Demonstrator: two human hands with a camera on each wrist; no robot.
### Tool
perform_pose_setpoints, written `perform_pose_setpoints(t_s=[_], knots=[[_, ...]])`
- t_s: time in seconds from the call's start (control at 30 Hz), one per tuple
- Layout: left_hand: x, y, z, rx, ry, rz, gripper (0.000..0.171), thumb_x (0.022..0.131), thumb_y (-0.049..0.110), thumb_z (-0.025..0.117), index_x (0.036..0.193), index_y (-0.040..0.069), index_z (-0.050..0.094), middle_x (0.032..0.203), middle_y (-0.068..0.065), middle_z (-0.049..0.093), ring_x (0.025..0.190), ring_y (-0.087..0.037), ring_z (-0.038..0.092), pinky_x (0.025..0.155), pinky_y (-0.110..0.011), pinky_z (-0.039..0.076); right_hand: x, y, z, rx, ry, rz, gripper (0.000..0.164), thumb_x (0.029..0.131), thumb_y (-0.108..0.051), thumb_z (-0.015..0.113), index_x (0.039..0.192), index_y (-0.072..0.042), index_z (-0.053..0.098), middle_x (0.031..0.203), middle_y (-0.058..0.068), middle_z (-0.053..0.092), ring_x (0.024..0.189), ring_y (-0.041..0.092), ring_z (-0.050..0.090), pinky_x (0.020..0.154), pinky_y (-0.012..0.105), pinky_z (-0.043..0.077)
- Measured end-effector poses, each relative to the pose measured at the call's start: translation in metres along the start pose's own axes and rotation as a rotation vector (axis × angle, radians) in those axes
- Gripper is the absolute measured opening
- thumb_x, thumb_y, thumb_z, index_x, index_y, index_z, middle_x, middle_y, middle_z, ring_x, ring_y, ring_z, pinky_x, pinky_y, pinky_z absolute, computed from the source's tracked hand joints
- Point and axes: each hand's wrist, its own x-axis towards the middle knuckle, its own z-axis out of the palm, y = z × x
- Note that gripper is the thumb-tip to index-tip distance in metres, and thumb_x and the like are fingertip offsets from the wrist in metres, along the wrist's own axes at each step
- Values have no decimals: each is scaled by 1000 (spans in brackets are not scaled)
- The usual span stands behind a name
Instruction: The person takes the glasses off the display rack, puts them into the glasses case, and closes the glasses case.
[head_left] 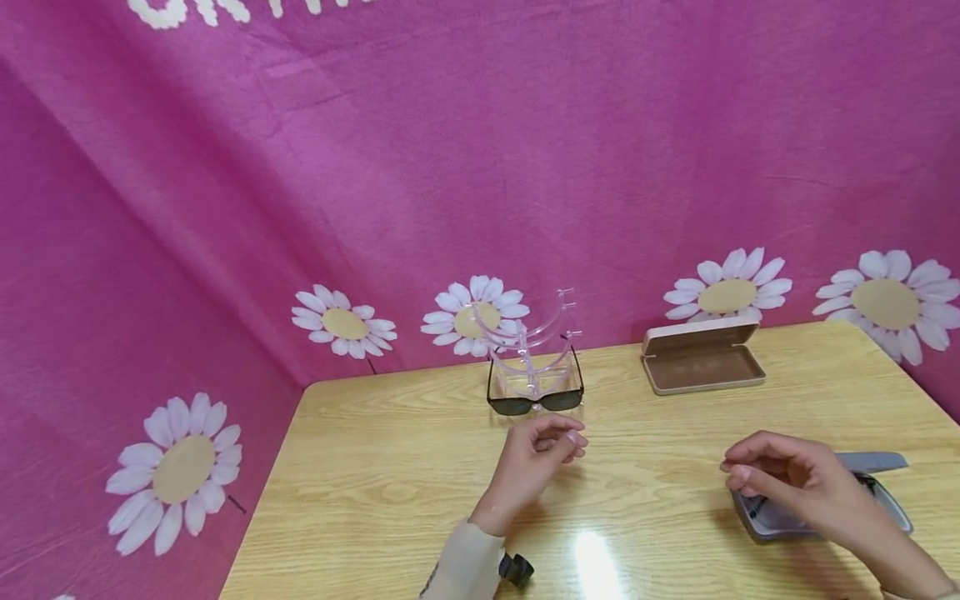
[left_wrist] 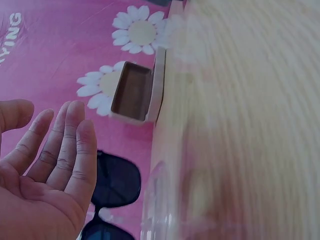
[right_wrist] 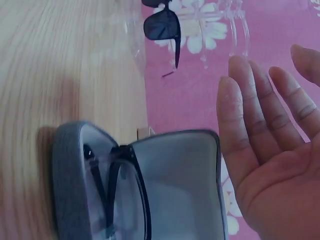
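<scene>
My left hand (head_left: 528, 471) hovers over the table just in front of the sunglasses (head_left: 561, 401), its fingers loosely bent and holding nothing. Those dark-lensed sunglasses sit on the lowest tier of a clear plastic eyewear stand (head_left: 528, 379). My right hand (head_left: 817, 492) is above an opened grey glasses case (head_left: 772, 527), which it partly covers in the head view. Inside that case, black-framed eyeglasses (right_wrist: 145, 200) lie with folded temples, as the right wrist view shows. Relaxed, slightly spread fingers (right_wrist: 232, 112) of the right hand are bare of any object.
A brown-lined glasses case (head_left: 705, 368) stands open at the table's back edge, right of the stand. Behind the wooden table (head_left: 360, 492) hangs a pink curtain (head_left: 480, 167) with daisies. The stand's upper tiers carry no glasses.
</scene>
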Motion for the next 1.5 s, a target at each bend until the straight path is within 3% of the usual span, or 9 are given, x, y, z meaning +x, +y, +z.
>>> perform_pose_setpoints(t_s=[0.1,0.33,0.5,0.67,0.8,0.97,1.2,1.33,1.5], knots=[[-2,1,-8,10,23,20,20,104,10,62,118,1,73,107,-25,76,89,-6,74,82,-23,65,5,-3,5,-11,7,-10,26,96,17,58,115,2,68,101,-9,77,83,9,74,67,27,64],[-5,4,-25,32,81,5,19,105,10,61,118,4,73,108,-25,76,89,-9,74,84,-31,66,17,-13,15,-33,46,-44,25,95,17,60,115,3,68,105,-15,76,83,5,73,65,26,63],[-4,6,-38,19,145,19,21,104,8,62,119,-3,71,108,-27,75,89,-11,75,81,-23,64,29,-21,20,-49,76,-53,23,96,15,61,114,3,67,105,-17,75,84,4,73,65,25,63],[-2,8,-51,23,193,41,23,103,5,61,121,-8,70,109,-33,74,94,-30,77,80,-20,63,40,-22,26,-53,98,-50,21,96,14,62,115,6,67,105,-18,75,84,4,74,67,24,63],[-2,10,-58,39,224,36,23,104,5,60,121,-7,69,109,-31,75,96,-36,77,80,-21,64,46,-22,30,-37,104,-41,21,96,12,62,116,5,67,105,-18,75,85,4,74,67,24,63],[-4,14,-64,33,258,46,22,104,4,61,120,-8,69,106,-29,76,94,-33,78,79,-23,65,55,-26,34,-27,116,-46,20,97,12,62,116,6,67,106,-16,76,87,3,74,69,23,63],[-3,17,-74,13,302,55,22,103,4,62,119,-9,69,107,-30,75,85,-7,74,81,-29,66,70,-28,37,-21,136,-50,19,98,10,63,116,6,67,108,-18,76,89,1,74,72,20,63],[-4,18,-79,9,326,48,22,103,6,62,119,-8,69,109,-29,75,86,-8,75,81,-29,66,77,-29,40,-28,156,-51,18,97,10,64,114,7,68,105,-19,76,89,0,74,74,18,62],[-5,18,-83,-13,352,53,20,103,5,63,118,-6,70,112,-35,73,87,-10,76,78,-20,63,86,-31,47,-70,171,-18,16,97,3,68,113,2,70,103,-24,73,89,-2,72,74,17,62]])
